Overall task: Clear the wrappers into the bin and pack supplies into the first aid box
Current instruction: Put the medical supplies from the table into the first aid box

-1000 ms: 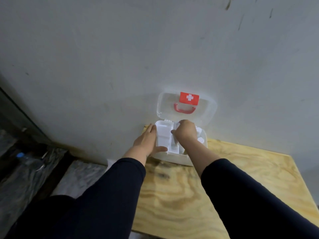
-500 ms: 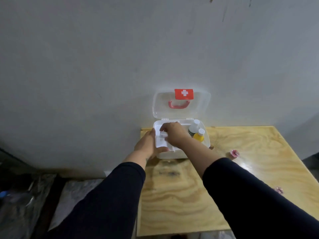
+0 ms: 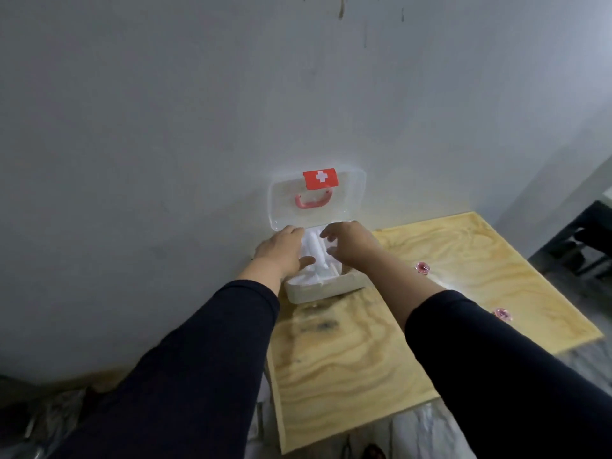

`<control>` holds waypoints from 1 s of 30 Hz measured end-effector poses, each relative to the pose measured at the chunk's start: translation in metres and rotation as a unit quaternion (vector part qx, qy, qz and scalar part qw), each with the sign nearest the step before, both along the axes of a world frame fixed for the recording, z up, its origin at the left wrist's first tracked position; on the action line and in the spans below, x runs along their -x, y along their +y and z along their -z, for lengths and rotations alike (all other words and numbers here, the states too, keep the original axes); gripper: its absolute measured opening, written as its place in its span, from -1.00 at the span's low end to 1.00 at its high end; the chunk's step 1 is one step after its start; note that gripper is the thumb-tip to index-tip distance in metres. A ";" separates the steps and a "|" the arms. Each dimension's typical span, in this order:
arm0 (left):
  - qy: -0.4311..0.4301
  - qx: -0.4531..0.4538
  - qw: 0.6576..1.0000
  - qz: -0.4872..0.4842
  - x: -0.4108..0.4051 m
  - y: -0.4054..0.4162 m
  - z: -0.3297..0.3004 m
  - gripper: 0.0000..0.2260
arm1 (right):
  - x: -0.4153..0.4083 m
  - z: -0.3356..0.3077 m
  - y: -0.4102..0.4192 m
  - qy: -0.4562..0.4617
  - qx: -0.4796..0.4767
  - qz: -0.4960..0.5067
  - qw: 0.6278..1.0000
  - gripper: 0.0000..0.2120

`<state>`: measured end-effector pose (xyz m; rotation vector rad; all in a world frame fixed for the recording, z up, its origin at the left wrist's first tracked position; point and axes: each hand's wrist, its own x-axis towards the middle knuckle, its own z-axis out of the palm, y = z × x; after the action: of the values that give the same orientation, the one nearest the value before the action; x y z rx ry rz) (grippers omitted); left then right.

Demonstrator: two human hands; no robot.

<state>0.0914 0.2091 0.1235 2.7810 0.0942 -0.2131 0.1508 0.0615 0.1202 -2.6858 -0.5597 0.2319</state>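
The white first aid box stands on the plywood table against the wall. Its clear lid, with a red cross label and a red handle, is raised. A white tray insert holding white rolls lies inside. My left hand clasps the box's left wall, thumb lying on the tray. My right hand hovers over the tray's right half with fingers spread and covers that side of the box. Two small pink wrappers lie on the table to the right.
The plywood table ends close to the box on the left and runs out to the right. A grey wall rises directly behind the box. Dark furniture stands at the far right. Dark clutter lies on the floor at lower left.
My right hand has gone from clenched inside the tray to fingers spread over it, and it now hides the bottles. My left hand stays on the box's left side. The view has shifted.
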 end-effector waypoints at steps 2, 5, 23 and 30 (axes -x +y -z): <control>0.003 -0.015 0.999 0.046 -0.012 -0.020 -0.011 -0.49 | -0.002 -0.006 -0.023 0.002 0.007 0.029 1.000 -0.68; 0.014 0.005 0.996 0.089 -0.028 -0.058 -0.016 -0.59 | -0.003 -0.011 -0.067 0.023 0.022 0.080 0.996 -0.68; 0.158 0.014 0.970 0.183 -0.072 -0.239 0.073 -0.62 | -0.004 0.086 -0.310 0.122 0.096 0.257 0.954 -0.66; 0.169 0.028 0.977 0.131 -0.076 -0.248 0.095 -0.66 | -0.019 0.121 -0.313 0.109 0.074 0.226 0.965 -0.72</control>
<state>0.1678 -0.0390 0.0282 2.6671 -0.1926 -0.7426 0.1695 -0.2512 -0.0008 -2.7887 0.1468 0.4448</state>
